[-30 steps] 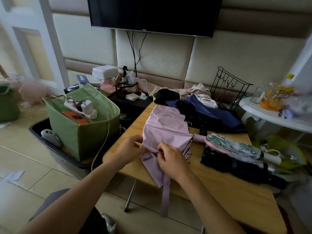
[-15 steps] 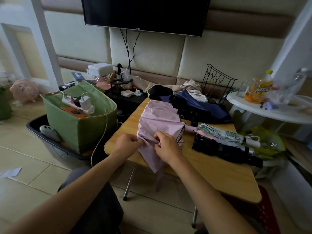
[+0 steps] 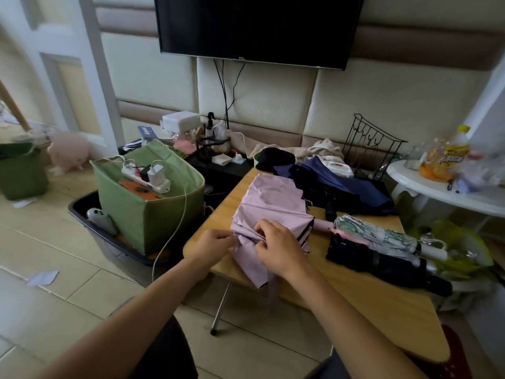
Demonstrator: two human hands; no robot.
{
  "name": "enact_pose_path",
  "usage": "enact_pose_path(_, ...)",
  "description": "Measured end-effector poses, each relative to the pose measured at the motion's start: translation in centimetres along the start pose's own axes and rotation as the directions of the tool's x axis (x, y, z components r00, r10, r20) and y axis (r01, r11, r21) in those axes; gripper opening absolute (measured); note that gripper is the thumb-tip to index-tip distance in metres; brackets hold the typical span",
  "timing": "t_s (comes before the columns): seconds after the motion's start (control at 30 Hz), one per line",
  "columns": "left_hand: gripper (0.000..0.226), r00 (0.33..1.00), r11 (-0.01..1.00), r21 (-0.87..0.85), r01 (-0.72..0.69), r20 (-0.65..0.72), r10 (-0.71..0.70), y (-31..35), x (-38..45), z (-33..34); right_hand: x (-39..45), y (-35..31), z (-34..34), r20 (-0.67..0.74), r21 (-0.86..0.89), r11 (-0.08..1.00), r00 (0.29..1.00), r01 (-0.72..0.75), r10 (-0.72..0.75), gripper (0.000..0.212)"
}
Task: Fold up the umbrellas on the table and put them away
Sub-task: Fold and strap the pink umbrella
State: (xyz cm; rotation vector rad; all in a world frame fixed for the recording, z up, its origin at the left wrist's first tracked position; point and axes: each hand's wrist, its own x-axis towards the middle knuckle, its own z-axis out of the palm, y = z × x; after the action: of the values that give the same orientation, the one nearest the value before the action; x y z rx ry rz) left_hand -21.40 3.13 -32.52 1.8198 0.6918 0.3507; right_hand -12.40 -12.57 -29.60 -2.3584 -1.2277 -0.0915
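Wooden folding table (image 3: 355,305) on metal legs, tiled floor (image 3: 54,269), padded wall panels behind, wall-mounted TV (image 3: 257,26) with cables hanging below it. Pink umbrella (image 3: 273,203) lies collapsed at the table's left edge, canopy loose and creased, its strap (image 3: 272,294) hanging over the near edge. Left hand (image 3: 211,248) pinches the canopy fabric at the left edge, fingers curled on it. Right hand (image 3: 278,248) sits just beside it on the gathered folds, fingers curled into the fabric. Already rolled: a patterned white-green umbrella (image 3: 382,235) and a black umbrella (image 3: 382,262), side by side and touching along the right edge, the black one nearer. A navy umbrella (image 3: 347,184) lies unfolded at the far edge, dark fabric spread out, black cap (image 3: 274,158) and beige cloth (image 3: 325,149) behind it. Black wire rack (image 3: 369,143) stands off the far right corner. White round side table (image 3: 442,195) to the right carries bottles, blurred. Left of the table: green fabric bin (image 3: 153,212) in a black tray (image 3: 90,228), power strip (image 3: 144,177) with chargers on top, white cable (image 3: 175,231) trailing down just beside the table's left edge. Low black stand behind with small clutter, too small to tell.
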Motion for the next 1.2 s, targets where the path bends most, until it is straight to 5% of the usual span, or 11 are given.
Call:
enact_pose_path(0.1,0.017,0.994,0.994,-0.035,-0.1,0.036,0.101,0.7,0.6,0.2,0.6,-0.3,-0.1,0.011,0.003,1.0,1.0,0.021,-0.021,0.015)
enact_pose_path(0.2,0.012,0.98,0.98,0.042,-0.197,0.022,0.196,0.7,1.5,0.1,0.8,-0.7,0.0,0.065,-0.062,0.998,0.998,0.015,-0.011,0.046)
enact_pose_path(0.37,0.012,0.937,0.927,0.14,-0.348,0.023,0.349,-0.2,2.9,-1.2,0.8,-0.5,0.3,0.211,-0.186,0.982,0.977,0.019,0.021,0.065)
enact_pose_path(0.53,0.004,0.882,0.864,0.203,-0.461,0.215,0.42,-1.2,2.8,-2.3,0.0,0.4,-0.1,0.303,-0.254,0.967,0.952,0.03,0.05,0.081)
enact_pose_path(0.7,0.027,0.949,0.982,0.039,-0.183,0.267,0.166,-1.5,1.5,-2.1,-0.5,0.6,-0.3,0.375,-0.232,0.972,0.926,0.043,0.049,0.082)
enact_pose_path(0.93,0.01,0.983,0.912,0.371,-0.173,0.122,0.137,-2.6,0.7,-3.2,-0.4,0.5,-0.1,0.387,-0.202,0.977,0.922,0.072,0.012,0.033)
enact_pose_path(1.07,0.014,0.988,0.974,0.223,-0.042,0.155,0.007,-2.5,0.4,-2.7,0.4,0.8,0.1,0.472,-0.146,0.989,0.88,0.024,0.049,0.038)
enact_pose_path(1.2,0.007,0.992,0.993,0.117,-0.02,0.125,0.005,-2.8,0.8,-2.1,1.1,0.4,0.6,0.328,-0.107,0.994,0.944,0.013,0.023,0.044)
